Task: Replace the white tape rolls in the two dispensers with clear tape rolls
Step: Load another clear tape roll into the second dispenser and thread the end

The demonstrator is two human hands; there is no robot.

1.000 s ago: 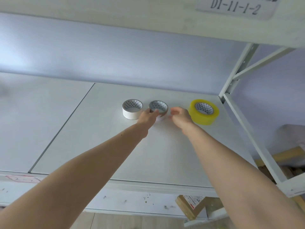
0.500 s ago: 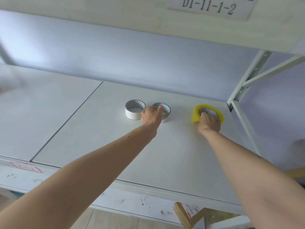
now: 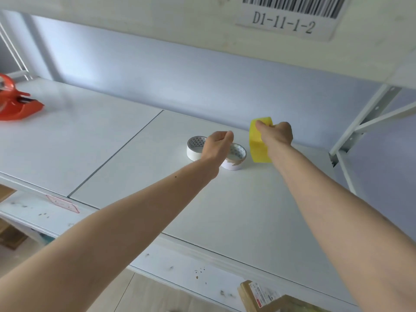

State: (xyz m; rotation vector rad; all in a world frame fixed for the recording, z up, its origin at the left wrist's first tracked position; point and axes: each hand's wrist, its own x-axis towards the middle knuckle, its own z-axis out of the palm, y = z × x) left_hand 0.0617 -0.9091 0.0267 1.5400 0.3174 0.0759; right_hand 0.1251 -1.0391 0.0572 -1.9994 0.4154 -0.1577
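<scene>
Head view: right hand (image 3: 277, 136) grasps the yellow-tinted clear tape roll (image 3: 258, 145), lifted on edge, thumb over its top rim, fingers behind it. The roll is just right of two flat white tape rolls (image 3: 236, 157) on the white shelf (image 3: 135, 158). Left hand (image 3: 217, 144) hovers above them, fingers loosely curled, holding nothing. An orange tape dispenser (image 3: 15, 104) sits far left of them.

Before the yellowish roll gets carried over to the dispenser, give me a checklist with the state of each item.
1. Right hand grips the yellowish tape roll: ok, fingers curl round it and it is tipped on edge.
2. Left hand free: cannot tell, it is curled above the two white tape rolls.
3. White rolls off the dispenser: ok, both lie flat on the shelf.
4. Orange dispenser reachable: ok, it sits at far left on the shelf.
5. Dispenser spindle empty: cannot tell, cut off by the frame.
</scene>
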